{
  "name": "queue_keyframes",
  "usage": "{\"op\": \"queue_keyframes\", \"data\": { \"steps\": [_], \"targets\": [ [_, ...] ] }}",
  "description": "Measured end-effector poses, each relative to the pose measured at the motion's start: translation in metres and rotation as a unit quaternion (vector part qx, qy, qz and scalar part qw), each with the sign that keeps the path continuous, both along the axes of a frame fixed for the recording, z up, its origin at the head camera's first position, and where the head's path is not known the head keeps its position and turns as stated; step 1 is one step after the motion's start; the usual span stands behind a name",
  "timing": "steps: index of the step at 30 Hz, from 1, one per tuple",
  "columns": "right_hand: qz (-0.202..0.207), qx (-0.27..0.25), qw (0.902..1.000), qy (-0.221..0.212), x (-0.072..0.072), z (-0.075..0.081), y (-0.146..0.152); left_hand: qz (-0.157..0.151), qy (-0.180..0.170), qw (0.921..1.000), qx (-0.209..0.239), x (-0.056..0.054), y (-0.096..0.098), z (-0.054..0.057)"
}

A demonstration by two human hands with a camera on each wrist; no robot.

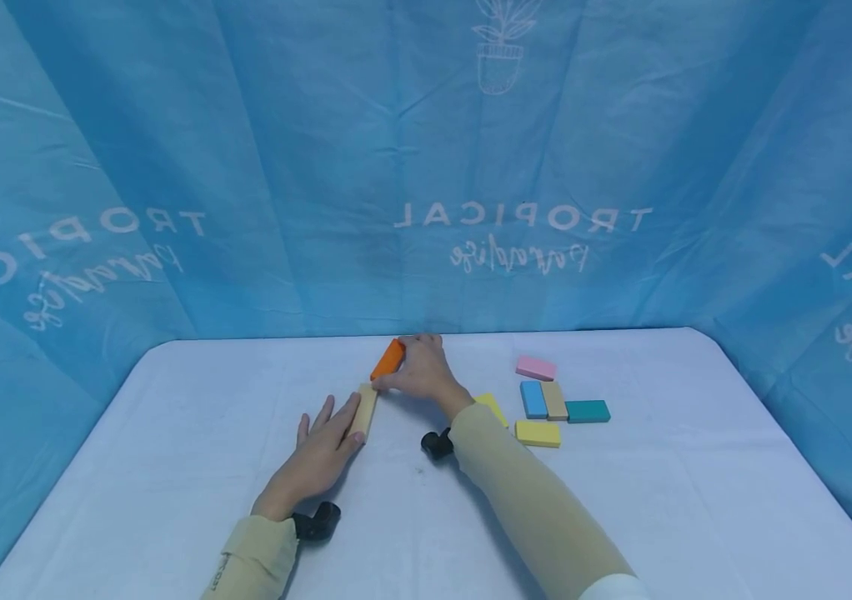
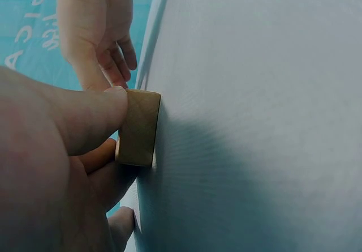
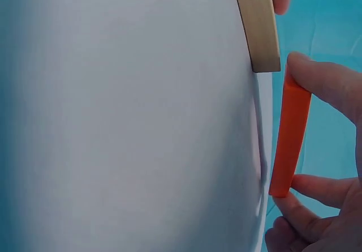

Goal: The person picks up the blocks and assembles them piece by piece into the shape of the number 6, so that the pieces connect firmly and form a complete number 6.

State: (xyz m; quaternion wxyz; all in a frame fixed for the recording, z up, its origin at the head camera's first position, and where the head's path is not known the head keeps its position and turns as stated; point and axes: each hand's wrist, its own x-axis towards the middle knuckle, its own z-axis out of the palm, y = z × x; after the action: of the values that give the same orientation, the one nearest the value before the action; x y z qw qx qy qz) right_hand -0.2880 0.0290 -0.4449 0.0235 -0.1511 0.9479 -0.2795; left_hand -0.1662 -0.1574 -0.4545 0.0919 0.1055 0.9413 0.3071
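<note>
A plain wooden block lies lengthwise on the white table, with my left hand gripping it from the left side. In the left wrist view the thumb presses on the near end of this wooden block, and the fingers reach along its side. Just beyond its far end, my right hand pinches an orange block by its two ends. The right wrist view shows the thumb at one end of the orange block and fingertips at the other, close to the corner of the wooden block.
To the right lie a pink block, a blue block, a tan block, a green block and a yellow block. Another yellow block is partly behind the right sleeve. A blue printed curtain surrounds the table's back and sides.
</note>
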Motion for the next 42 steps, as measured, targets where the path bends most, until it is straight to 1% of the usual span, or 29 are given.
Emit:
{"op": "queue_keyframes", "data": {
  "steps": [4, 9, 15, 27, 36, 42],
  "targets": [
    [0.003, 0.012, 0.9999, 0.002, -0.003, 0.000, -0.001, 0.000, -0.003, 1.0000, 0.000, -0.001, -0.001, -0.001],
    [0.004, 0.021, 0.9997, 0.010, -0.006, -0.001, -0.005, 0.001, -0.002, 1.0000, 0.002, 0.001, -0.001, 0.001],
    [-0.004, 0.039, 0.9992, 0.006, -0.007, 0.000, -0.010, 0.002, -0.004, 1.0000, 0.002, 0.002, -0.002, 0.003],
    [-0.014, 0.036, 0.9992, -0.007, -0.008, -0.001, -0.013, 0.004, -0.002, 1.0000, 0.003, 0.002, -0.001, 0.001],
    [-0.003, 0.060, 0.9982, -0.007, -0.008, 0.000, -0.013, 0.002, 0.000, 1.0000, -0.001, 0.002, 0.000, 0.002],
    [0.002, 0.061, 0.9980, -0.015, -0.007, 0.003, -0.013, -0.003, 0.000, 1.0000, 0.000, 0.002, -0.001, 0.003]
  ]
}}
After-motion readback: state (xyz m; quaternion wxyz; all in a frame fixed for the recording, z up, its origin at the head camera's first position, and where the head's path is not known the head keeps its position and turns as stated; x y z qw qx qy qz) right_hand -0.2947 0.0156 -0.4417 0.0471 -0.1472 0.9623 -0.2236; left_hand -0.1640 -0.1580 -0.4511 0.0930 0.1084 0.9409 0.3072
